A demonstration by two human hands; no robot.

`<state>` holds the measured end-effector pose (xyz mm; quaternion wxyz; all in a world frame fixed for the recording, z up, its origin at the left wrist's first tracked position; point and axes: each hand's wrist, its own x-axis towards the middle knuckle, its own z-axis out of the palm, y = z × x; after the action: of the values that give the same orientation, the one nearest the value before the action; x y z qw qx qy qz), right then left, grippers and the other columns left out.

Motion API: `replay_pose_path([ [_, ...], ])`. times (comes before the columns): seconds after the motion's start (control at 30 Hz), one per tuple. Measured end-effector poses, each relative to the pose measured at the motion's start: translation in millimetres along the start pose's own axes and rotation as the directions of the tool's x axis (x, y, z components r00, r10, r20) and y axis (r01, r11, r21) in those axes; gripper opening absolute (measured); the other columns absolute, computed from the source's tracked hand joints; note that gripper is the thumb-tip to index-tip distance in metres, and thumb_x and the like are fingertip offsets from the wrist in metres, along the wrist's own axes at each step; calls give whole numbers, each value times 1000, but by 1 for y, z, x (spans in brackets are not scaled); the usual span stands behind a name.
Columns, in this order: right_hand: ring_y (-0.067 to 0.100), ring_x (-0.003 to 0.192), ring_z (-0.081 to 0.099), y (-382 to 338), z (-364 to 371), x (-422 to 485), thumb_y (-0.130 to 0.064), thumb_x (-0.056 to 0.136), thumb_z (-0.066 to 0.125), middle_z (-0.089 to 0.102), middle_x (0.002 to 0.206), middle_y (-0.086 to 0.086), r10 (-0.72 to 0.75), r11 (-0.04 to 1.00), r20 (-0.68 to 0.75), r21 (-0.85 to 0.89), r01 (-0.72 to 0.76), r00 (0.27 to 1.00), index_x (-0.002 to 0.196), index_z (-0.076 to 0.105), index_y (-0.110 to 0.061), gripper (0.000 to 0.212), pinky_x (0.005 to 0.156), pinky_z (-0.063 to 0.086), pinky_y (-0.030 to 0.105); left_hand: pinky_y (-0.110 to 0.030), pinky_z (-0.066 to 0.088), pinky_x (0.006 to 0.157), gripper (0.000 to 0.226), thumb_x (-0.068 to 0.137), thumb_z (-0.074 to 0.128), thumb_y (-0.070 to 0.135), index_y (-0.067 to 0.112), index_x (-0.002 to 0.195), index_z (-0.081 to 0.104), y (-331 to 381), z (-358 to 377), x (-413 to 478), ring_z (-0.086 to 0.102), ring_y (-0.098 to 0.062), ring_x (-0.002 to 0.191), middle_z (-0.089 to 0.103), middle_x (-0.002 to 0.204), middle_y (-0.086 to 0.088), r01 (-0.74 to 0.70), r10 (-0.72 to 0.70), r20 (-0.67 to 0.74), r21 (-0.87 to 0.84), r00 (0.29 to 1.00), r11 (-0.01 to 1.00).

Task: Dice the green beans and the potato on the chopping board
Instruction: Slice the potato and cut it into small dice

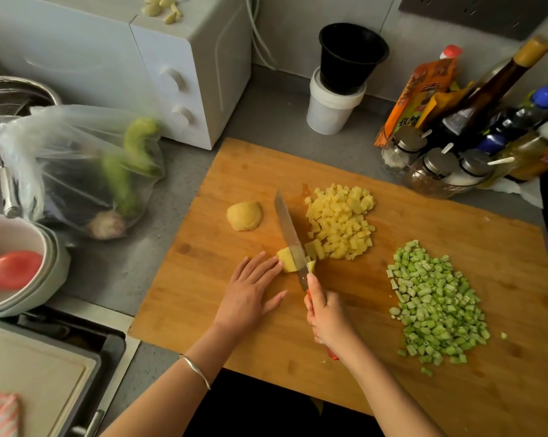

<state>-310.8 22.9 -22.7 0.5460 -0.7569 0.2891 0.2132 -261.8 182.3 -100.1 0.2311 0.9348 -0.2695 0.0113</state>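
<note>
hands | we see the left hand (250,291) flat on the chopping board (361,357), fingers straight and slightly spread, tips touching the potato piece (285,264); the right hand (326,313) curls round the red handle of the knife (290,234), blade down on that piece | board | potato half (244,216) left of the blade; diced potato (342,222) just right of it; diced green beans (436,307) towards the right end
</note>
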Motion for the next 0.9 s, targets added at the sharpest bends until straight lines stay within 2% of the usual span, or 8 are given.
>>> replay_pose_path([
  [0.07, 11, 35, 25, 3, -5, -1, -70, 82, 31, 29, 44, -4, 55, 981, 16, 184, -57, 998, 66, 39, -15, 58, 42, 19, 22, -30, 7, 117, 58, 94, 32, 58, 22, 137, 50, 0, -1, 0, 30, -15, 138, 50, 140, 4, -2, 2, 5, 3, 1000, 1000],
  [0.13, 11, 35, 25, 4, -13, -2, -67, 87, 32, 30, 47, -2, 71, 958, 18, 278, -74, 997, 69, 40, -14, 57, 40, 19, 20, -29, 5, 117, 58, 95, 33, 57, 22, 138, 49, 0, -1, -1, 28, -14, 139, 48, 142, 5, -3, 3, 4, 1, 1000, 1000],
  [0.3, 12, 37, 24, -5, -16, -12, -71, 80, 35, 29, 47, -2, -35, 983, 46, 182, 26, 998, 70, 40, -14, 58, 41, 18, 22, -36, 17, 117, 58, 97, 30, 55, 16, 136, 50, 1, -1, -3, 34, -17, 137, 50, 140, 2, 27, -28, -59, -17, 998, 999],
  [0.47, 11, 37, 24, -10, -6, -15, -72, 79, 34, 29, 47, -4, -17, 988, 83, 157, 3, 996, 69, 40, -15, 58, 41, 19, 22, -39, 20, 115, 57, 100, 26, 52, 14, 134, 52, 1, -4, -4, 37, -19, 134, 53, 135, -1, 100, -105, -114, -50, 988, 994],
  [0.73, 10, 36, 23, -12, -6, -15, -63, 92, 32, 28, 44, -5, 6, 992, 79, 122, -15, 997, 67, 38, -16, 54, 39, 18, 21, -38, 17, 116, 55, 101, 24, 50, 18, 139, 47, 0, -3, -4, 35, -17, 136, 50, 140, 1, 59, -60, -72, -22, 996, 998],
  [0.9, 11, 36, 24, -10, -3, -16, -69, 82, 33, 29, 44, -5, -2, 993, 76, 120, -7, 997, 66, 38, -15, 56, 40, 18, 22, -40, 13, 116, 54, 100, 24, 51, 22, 142, 42, 1, -3, -3, 26, -15, 141, 42, 146, 5, -15, 14, 12, 26, 1000, 1000],
])
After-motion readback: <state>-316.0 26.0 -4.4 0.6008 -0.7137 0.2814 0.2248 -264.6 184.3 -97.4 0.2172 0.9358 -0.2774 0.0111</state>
